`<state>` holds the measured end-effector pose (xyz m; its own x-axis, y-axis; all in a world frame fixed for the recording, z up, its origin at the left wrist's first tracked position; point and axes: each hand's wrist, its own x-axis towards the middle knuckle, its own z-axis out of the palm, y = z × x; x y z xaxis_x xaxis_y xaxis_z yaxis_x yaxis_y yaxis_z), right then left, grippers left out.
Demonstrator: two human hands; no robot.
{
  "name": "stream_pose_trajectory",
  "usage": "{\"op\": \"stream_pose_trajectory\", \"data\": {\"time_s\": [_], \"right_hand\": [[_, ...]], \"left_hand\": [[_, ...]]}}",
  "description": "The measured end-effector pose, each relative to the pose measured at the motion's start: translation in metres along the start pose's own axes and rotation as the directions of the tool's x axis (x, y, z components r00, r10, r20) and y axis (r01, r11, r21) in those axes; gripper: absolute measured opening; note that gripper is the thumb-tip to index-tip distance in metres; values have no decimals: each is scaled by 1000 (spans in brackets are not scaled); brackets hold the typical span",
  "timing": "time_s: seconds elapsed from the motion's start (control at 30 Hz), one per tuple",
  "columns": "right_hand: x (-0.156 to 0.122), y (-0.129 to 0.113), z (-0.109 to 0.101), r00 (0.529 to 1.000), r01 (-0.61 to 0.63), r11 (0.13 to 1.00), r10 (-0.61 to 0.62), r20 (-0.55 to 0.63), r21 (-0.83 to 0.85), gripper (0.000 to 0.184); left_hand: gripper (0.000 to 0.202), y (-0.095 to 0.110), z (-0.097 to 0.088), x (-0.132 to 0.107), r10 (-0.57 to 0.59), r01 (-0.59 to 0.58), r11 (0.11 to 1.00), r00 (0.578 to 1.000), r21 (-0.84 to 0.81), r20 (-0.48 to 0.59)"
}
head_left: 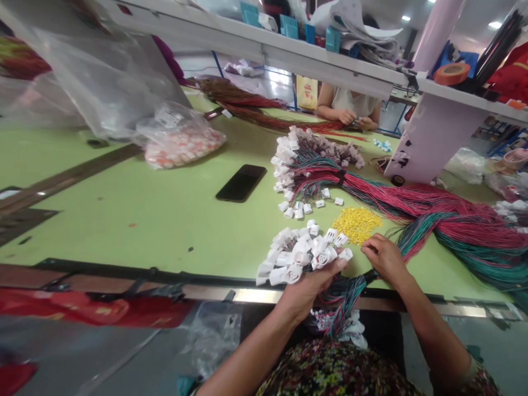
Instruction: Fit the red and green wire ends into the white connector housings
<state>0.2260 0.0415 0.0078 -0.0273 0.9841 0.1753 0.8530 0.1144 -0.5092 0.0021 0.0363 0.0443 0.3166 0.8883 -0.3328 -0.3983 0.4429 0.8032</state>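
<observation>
My left hand is palm up under a bunch of white plastic wire connectors, holding them at the table's near edge. Their red and teal wires hang down past the edge. My right hand grips the wires close to the connectors, a little to the right. Just beyond my hands lies a heap of small yellow pieces. A larger red and teal wire bundle spreads across the table, and its white connectors fan out farther back.
A black phone and a bag of pink-and-white parts lie on the green table. Across it, a co-worker's hands work near red wires. A white shelf and pillar stand overhead and right.
</observation>
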Motion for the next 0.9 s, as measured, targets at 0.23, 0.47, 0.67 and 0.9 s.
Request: {"op": "stream_pose_trajectory", "data": {"time_s": [0.23, 0.47, 0.67, 0.9], "right_hand": [[-16, -32, -13, 990, 80, 967, -49, -135, 240, 14], [-42, -88, -30, 968, 204, 832, -93, -232, 516, 12], [-44, -89, -31, 929, 330, 875, -235, -285, 354, 14], [-45, -90, -40, 902, 401, 885, -335, -273, 237, 20]], "left_hand": [[39, -9, -7, 3, 23, -23, 1000, 1000, -9, 15], [30, -8, -3, -5, 120, -119, 992, 993, 31, -6], [22, -10, -3, -6, 197, -204, 974, 977, 96, 79], [18, -18, -9, -2, 244, -262, 951, 962, 165, 121]]}}
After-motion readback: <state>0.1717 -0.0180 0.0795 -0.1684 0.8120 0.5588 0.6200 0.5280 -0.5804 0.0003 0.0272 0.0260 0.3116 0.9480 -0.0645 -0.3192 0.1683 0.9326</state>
